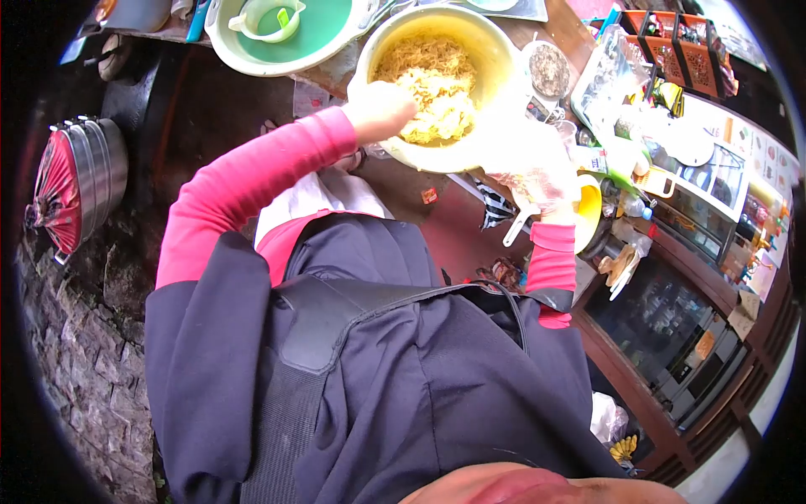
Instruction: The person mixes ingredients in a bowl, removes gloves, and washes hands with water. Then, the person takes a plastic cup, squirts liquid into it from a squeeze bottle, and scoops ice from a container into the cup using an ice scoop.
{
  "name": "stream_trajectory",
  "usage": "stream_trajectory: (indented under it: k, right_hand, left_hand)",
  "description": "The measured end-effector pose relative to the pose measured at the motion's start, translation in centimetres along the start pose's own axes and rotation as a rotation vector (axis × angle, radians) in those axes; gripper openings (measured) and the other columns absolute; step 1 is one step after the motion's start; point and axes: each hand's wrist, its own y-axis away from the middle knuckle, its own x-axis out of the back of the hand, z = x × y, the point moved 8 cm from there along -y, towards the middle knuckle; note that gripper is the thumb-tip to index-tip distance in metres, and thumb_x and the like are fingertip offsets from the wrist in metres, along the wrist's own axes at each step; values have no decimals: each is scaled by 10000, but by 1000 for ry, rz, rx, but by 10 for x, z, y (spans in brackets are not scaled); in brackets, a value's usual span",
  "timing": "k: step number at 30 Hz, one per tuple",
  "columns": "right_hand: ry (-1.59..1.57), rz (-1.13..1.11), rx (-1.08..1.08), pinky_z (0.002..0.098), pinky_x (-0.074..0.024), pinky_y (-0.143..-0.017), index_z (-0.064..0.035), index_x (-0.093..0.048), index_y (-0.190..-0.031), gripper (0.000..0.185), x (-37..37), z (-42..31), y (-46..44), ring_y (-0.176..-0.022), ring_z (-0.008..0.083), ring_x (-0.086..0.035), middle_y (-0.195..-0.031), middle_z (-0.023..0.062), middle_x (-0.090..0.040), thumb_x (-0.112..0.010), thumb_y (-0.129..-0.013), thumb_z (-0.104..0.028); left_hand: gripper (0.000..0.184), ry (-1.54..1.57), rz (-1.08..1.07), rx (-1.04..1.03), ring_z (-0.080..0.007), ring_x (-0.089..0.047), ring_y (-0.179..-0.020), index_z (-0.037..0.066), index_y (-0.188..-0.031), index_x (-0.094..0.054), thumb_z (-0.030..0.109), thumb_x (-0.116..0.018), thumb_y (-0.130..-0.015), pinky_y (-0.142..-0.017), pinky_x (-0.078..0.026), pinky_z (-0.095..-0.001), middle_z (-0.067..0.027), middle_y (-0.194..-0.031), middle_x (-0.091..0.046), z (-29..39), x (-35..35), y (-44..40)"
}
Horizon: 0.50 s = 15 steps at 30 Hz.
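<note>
Yellow shredded mix point(441, 92) sits inside pale tub point(494, 80), loose strands toward the far side, brighter clump nearer the person. Left hand point(386, 111) is at the near-left side of the tub, over the edge of the mix; fingers look curled but tips are hidden, so can't tell if gripping. Right hand point(541, 181) is by the tub's near-right side, washed out by glare; can't tell whether it grips the rim. White handle point(522, 225) shows just beside it. Step in hand looks like working the mix by hand; next move probably calls for a steady tub and fingers well into the strands. Wooden table point(573, 32) beyond; what bears the tub is unclear. Green-looking basin point(323, 34) to the left with small cup point(267, 21) in it, round dish point(550, 70) to the right, yellow bowl point(590, 214) near the right hand. Farther out: orange basket point(672, 55), dark-windowed cabinet point(729, 294), metal pot point(102, 181) with red cloth point(60, 189), rough stonework point(84, 361).
</note>
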Motion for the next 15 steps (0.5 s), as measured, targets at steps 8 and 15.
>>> stream_trajectory:
  k: [8, 15]
  right_hand:
    - [-41, -22, 11, 352, -502, -788, -5, -551, -1022, 213, -16, -2, -11, -913, 220, -588, -1006, 128, -595, -513, -875, -154]
    - [-129, -49, 27, 360, -505, -789, -2, -550, -1028, 220, -38, -4, -18, -921, 227, -589, -1016, 134, -595, -506, -877, -155]
  left_hand:
    - [108, -208, -96, -90, -311, -644, -606, 29, -655, -665, 79, -578, -695, -573, -526, -398, -153, -621, -621, -32, -10, -8]
    - [133, -151, -89, 29, -308, -641, -611, 32, -770, -662, 119, -561, -763, -538, -502, -412, -146, -623, -619, -35, -25, -16]
